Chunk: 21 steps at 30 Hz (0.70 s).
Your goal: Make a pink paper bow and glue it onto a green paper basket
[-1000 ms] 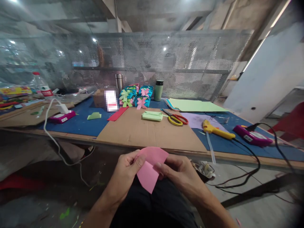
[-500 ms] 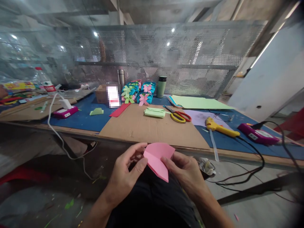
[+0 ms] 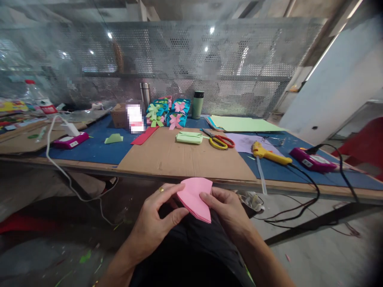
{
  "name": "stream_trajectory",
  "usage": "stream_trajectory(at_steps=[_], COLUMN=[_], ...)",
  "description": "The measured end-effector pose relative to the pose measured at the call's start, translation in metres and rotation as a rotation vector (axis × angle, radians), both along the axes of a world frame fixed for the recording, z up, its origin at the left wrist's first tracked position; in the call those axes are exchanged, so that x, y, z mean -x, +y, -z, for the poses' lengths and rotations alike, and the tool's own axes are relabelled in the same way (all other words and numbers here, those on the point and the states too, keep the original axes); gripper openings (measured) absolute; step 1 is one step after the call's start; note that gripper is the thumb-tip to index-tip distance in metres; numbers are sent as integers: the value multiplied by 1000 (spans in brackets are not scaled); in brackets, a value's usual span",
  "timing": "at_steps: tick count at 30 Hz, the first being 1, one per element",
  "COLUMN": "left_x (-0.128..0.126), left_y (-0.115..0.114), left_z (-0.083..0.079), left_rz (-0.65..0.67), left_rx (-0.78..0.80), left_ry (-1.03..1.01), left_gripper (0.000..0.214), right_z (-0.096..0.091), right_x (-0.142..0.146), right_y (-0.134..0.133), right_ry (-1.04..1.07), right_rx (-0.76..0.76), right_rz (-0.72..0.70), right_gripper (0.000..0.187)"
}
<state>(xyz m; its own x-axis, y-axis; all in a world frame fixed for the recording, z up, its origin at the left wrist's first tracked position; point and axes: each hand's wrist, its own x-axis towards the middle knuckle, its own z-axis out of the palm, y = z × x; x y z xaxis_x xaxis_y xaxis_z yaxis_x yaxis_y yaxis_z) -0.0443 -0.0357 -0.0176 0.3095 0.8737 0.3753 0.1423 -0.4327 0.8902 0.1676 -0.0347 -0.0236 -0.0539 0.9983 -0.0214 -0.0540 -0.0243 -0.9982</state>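
A folded piece of pink paper point(image 3: 196, 195), with layered edges along its lower side, is held above my lap, just in front of the table edge. My right hand point(image 3: 227, 207) pinches its right side, the thumb lying on top. At its left edge is my left hand point(image 3: 161, 217), with a ring on one finger; the index finger rests on the upper left edge and the thumb touches near the lower edge. The other left fingers are partly hidden behind. Beyond the hands, a folded light-green paper piece point(image 3: 189, 138) lies on a cardboard sheet point(image 3: 167, 159).
Scissors point(image 3: 220, 141) with red and yellow handles lie right of the green piece. Farther right are a yellow glue gun point(image 3: 271, 153) and a purple power strip point(image 3: 312, 159). Paper-flower pieces point(image 3: 176, 113), a green tumbler point(image 3: 198, 105) and green sheets point(image 3: 245, 124) stand or lie behind.
The pink paper's open fold has been closed over, leaving a narrower fan shape. My left thumb has slid off its face to the lower edge. The view has shifted slightly.
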Motion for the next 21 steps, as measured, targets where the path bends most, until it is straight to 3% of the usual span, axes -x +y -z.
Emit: stream_trajectory(at_steps=[21], left_x=[-9], left_y=[-3], left_z=[-2], left_rz=[67], left_rx=[208], left_ry=[-193], left_gripper=[30], right_z=[4], right_x=[-3], right_y=[-3], right_ry=[48], right_rx=[23], right_rz=[-7], right_gripper=[40])
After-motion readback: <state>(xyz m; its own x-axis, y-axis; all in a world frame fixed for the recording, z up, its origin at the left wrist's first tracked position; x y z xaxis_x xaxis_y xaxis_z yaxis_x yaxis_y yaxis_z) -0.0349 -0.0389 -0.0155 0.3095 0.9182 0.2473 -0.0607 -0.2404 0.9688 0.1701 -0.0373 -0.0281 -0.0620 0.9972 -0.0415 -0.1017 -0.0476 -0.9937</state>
